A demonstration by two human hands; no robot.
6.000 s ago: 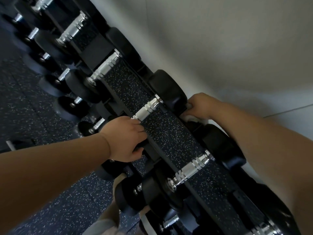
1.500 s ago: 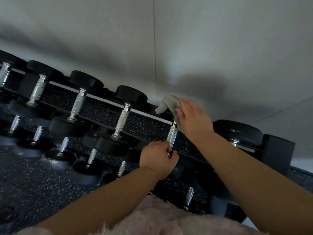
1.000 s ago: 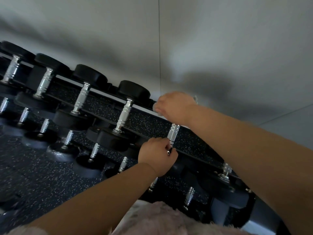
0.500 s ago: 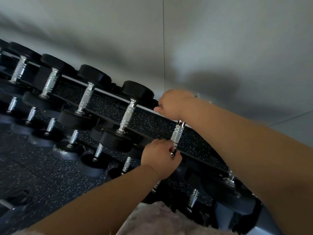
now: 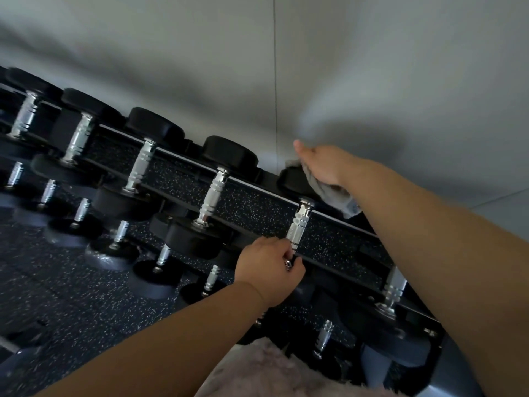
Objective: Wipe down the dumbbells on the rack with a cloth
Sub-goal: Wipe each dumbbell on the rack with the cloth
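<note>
To the left of my left fingers, the neighbouring dumbbell [image 5: 213,193] sits in the rack [image 5: 257,207]; neither hand touches it.

My left hand [image 5: 269,262] is curled round the near end of the handle of the dumbbell [image 5: 299,222] being cleaned, with the fingers wrapped and clamped on the chrome. The handle runs up and away from those fingers to the far head, which lies directly under my right hand [image 5: 326,164]. The right fingers are stretched out and press the cloth [image 5: 335,196] onto that head. A loose tail of cloth hangs below the palm, on the handle side. Just beyond the right fingertips stands the wall [image 5: 372,81].

Step in hand, as I judge it: wiping the far head.

Likely faults from here:
- Cloth slips off. Only flat pressure appears to hold it, so a fast stroke could drop it behind the rack, out of reach.
- Hanging tail catches between head and rail and drags the cloth from under the fingers.
- Dumbbell rolls in its cradle if the left grip loosens while the right hand pushes sideways — the left fingers could then be pinched against the rail.
- Fingertips strike the wall on an overlong stroke.
</note>
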